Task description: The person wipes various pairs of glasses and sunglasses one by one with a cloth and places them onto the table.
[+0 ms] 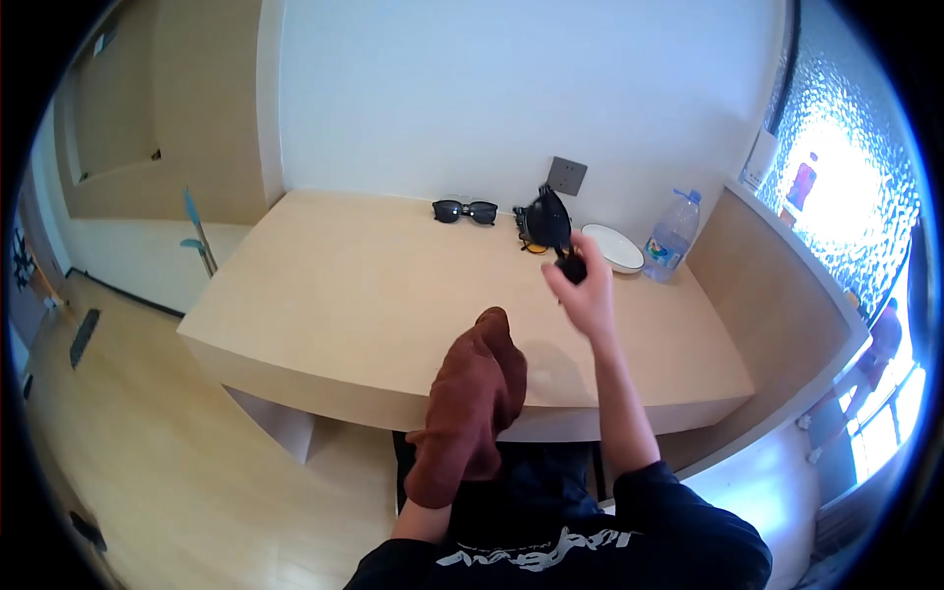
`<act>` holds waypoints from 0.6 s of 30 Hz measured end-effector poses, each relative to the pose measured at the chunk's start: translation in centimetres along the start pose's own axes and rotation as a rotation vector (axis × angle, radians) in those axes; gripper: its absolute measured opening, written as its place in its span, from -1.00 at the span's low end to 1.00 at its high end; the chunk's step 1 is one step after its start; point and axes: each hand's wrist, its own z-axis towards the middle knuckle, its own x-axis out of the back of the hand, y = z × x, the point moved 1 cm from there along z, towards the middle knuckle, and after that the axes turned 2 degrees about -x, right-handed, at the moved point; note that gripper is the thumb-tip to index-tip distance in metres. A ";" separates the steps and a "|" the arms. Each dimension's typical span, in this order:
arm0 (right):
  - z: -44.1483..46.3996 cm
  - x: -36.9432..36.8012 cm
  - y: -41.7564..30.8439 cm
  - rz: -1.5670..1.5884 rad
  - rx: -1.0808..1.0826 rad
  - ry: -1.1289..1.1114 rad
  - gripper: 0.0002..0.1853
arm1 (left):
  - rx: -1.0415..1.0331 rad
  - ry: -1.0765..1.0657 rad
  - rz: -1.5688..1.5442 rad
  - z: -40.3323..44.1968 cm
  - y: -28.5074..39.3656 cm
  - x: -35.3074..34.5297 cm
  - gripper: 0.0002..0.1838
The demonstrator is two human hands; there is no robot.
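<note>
1. Head view, looking down at a pale wooden desk [315,285] set against a white wall [393,88].
2. Right hand [591,293]: raised above the desk's right half, thumb and fingers curled in, gripping dark glasses [547,218] by their near end. Far lens points up and away, toward the wall. Exact finger contact partly hidden.
3. Left hand: covered by a reddish-brown cloth [472,393]; whether fingers are spread or pressed together, cannot tell. Bare left forearm [425,523] shows below the cloth.
4. Cloth: soft, creased, sheathing the arm from the forearm up; its tip reaches over the desk's front edge, folded over toward the right.
5. Just behind the held glasses, a small item with a yellow-orange patch [534,249]; mostly blocked, kind cannot be told.
6. Back edge of desk, left of that: black sunglasses [480,213], lenses facing the wearer.
7. Right of the held glasses: white plate [616,250], then a clear bottle [673,238] with blue cap, upright, near the side panel [777,285].
8. Wall socket [567,176], grey, above the desk. Textured window [836,88], bright, far right.
9. Wearer's black shirt [688,536], white lettering, at bottom.
</note>
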 end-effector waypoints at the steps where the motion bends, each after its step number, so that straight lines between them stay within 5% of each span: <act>1: 2.3 -0.2 1.6 -0.053 0.007 -0.018 -0.49 | 0.150 -0.040 -0.125 0.0 -0.2 0.2 -0.85; 3: 6.1 -1.0 1.4 -0.101 -0.102 -0.125 -0.45 | 0.171 -0.003 -0.166 0.9 -2.6 -0.6 -0.86; 6: 11.6 -4.3 9.9 -0.221 0.052 -0.183 -0.40 | 0.184 0.097 -0.199 4.0 -7.8 -2.3 -0.88; 8: 13.7 -7.1 12.5 -0.295 -0.175 -0.472 -0.39 | 0.171 0.143 -0.210 4.4 -8.8 -3.2 -0.87; 10: 14.0 -9.2 13.1 -0.376 -0.301 -0.544 -0.35 | -0.206 0.460 0.487 4.5 -8.2 -4.7 -0.93; 11: 15.1 -10.5 16.0 -0.535 -0.004 -0.563 -0.31 | -0.158 0.309 0.375 2.5 -3.9 -3.0 -0.94; 14: 16.3 -13.2 17.0 -0.629 -0.049 -0.686 -0.32 | -0.135 0.150 -0.051 1.9 -3.9 -2.5 -0.95; 16: 15.9 -14.1 16.6 -0.673 0.003 -0.584 -0.22 | -0.241 0.131 0.224 2.2 -5.4 -2.2 -0.91; 18: 15.2 -14.0 15.8 -0.692 0.025 -0.517 -0.15 | -0.276 -0.096 -0.199 1.9 -4.9 -1.4 -0.88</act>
